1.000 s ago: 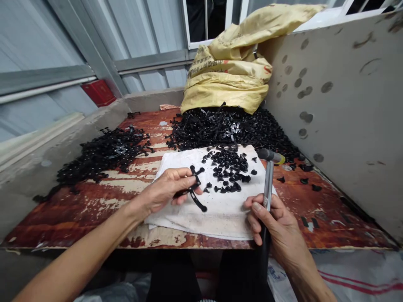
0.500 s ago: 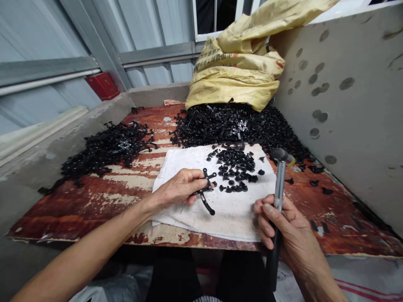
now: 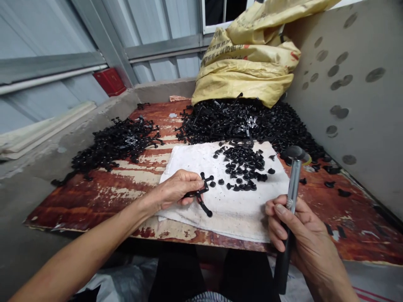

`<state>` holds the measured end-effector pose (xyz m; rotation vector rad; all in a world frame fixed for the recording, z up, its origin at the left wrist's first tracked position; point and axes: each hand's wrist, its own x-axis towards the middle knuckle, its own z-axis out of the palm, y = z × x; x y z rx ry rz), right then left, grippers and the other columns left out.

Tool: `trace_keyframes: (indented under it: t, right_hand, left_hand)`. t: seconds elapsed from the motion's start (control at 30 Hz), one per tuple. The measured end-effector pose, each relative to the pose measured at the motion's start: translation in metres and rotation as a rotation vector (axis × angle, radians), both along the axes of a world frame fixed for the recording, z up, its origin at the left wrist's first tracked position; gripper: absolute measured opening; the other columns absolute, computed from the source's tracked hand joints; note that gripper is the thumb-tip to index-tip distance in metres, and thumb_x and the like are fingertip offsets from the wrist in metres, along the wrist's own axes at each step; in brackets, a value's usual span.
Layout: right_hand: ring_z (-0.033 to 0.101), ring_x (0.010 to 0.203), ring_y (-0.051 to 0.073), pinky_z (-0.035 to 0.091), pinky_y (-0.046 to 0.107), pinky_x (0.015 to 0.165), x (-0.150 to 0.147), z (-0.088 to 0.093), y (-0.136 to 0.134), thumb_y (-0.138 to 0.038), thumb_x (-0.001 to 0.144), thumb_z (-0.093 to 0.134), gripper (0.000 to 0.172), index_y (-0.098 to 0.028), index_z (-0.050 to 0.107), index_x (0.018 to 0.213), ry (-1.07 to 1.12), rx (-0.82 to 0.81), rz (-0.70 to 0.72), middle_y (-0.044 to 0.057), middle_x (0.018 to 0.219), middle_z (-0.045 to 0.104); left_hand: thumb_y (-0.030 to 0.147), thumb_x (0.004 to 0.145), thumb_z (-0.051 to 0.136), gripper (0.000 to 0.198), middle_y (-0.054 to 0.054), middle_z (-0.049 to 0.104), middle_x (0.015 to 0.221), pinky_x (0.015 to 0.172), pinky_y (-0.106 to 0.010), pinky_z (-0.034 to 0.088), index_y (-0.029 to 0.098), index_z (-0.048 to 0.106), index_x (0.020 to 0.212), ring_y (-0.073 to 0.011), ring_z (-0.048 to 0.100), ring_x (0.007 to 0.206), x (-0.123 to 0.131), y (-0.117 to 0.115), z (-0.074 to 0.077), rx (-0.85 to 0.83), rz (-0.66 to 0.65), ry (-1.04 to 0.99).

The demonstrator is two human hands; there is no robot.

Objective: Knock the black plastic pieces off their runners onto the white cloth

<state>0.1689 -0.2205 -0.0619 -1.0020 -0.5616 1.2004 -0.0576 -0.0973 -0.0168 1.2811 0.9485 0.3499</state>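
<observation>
My left hand (image 3: 178, 186) pinches a black branched bracket (image 3: 204, 205) between thumb and fingers, just above a folded white cloth (image 3: 182, 161). Round holes show at the bracket's arm ends; part of it is hidden by my fingers. Beside its upper arms lie two black mushroom-shaped studs (image 3: 221, 181). A loose group of similar studs (image 3: 241, 161) covers the upper right of the cloth. At the cloth's right edge, my right hand (image 3: 299, 228) is wrapped round a hammer (image 3: 293, 184) with a metal shaft and black grip, held head up.
Behind the cloth, a yellow woven sack (image 3: 245, 79) opens onto a big heap of black parts (image 3: 220, 121). Another pile of brackets (image 3: 116, 142) lies at left on the worn red-brown board (image 3: 85, 201). A spotted panel (image 3: 362, 105) borders the right side; a concrete ledge (image 3: 103, 111) borders the left.
The camera's view has swung slightly left. My left hand and the bracket have drawn a little left over the cloth, uncovering a stud. My right hand still grips the hammer upright.
</observation>
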Motion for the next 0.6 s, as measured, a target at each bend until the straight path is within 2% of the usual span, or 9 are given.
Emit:
trace_keyframes:
  t: [0.37,0.6]
  right_hand:
    - [0.044,0.038,0.004,0.041,0.013,0.029,0.0014,-0.0013,-0.001,-0.03,0.069,0.082,0.023,-0.024,0.063,0.08,-0.023,0.002,0.011,-0.003,0.066,0.061]
    - [0.043,0.037,0.004,0.039,0.013,0.028,0.0004,-0.0001,-0.0013,-0.031,0.065,0.084,0.026,-0.023,0.062,0.078,-0.033,-0.005,-0.008,-0.003,0.065,0.061]
  left_hand:
    - [0.034,0.073,0.07,0.028,-0.006,0.063,0.059,0.032,-0.015,0.018,0.011,0.058,0.063,-0.0014,0.038,0.032,0.0022,0.0005,-0.0014,-0.092,0.034,0.007]
    - [0.03,0.074,0.069,0.025,-0.006,0.063,0.057,0.032,-0.015,0.018,0.011,0.058,0.063,-0.0011,0.037,0.031,0.0032,0.0024,-0.0025,-0.119,0.035,0.012]
